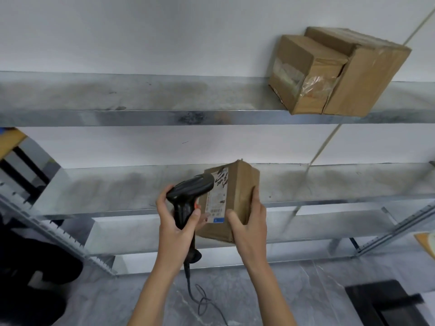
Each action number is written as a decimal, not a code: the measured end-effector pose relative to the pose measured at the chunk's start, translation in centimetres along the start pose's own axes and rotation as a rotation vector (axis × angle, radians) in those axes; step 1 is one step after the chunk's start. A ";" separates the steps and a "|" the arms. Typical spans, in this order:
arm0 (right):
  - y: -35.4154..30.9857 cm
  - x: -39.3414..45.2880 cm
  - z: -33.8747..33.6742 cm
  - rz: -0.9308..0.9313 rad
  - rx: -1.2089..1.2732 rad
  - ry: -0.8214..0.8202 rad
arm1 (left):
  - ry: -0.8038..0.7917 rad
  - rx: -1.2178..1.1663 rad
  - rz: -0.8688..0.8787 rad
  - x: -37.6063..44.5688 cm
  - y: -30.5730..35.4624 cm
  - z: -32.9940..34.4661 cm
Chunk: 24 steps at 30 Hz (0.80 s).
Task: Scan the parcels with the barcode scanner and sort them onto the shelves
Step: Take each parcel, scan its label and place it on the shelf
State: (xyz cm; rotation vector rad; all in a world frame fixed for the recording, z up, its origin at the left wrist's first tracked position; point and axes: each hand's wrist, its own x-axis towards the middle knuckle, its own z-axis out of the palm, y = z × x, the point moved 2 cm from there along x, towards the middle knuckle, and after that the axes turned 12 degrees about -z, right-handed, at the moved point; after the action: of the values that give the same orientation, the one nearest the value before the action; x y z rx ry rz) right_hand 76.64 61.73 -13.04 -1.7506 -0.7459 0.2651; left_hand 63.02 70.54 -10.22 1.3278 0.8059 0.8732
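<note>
My left hand (175, 228) grips the handle of a black corded barcode scanner (191, 191), whose head points at the white label of a small brown cardboard parcel (237, 191). My right hand (249, 222) holds that parcel by its right side, thumb on the front face near the label. The parcel is held up in front of the middle metal shelf (117, 187). Two brown parcels (329, 71) sit side by side at the right of the upper shelf (141, 95).
A lower shelf (306, 229) runs below the hands. The scanner cable (200, 300) hangs down over the grey marble floor. A dark shape stands at the left, a black object (388, 304) lies at the bottom right, and a perforated shelf upright (58, 231) slants at the left.
</note>
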 end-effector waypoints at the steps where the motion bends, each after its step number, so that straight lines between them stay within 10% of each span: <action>1: 0.1 0.2 -0.3 -0.018 0.032 0.025 | -0.016 -0.033 -0.034 0.0 -0.2 -0.6; 24: 0.1 1.9 -2.1 -0.372 0.048 0.293 | -0.167 0.173 -0.067 -0.4 -0.6 -1.3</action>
State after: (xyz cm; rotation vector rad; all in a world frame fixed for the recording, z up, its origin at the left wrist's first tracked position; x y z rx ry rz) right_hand 79.24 61.21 -12.08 -1.5270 -0.8232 -0.2198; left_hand 61.75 70.76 -10.95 1.4955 0.8041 0.6410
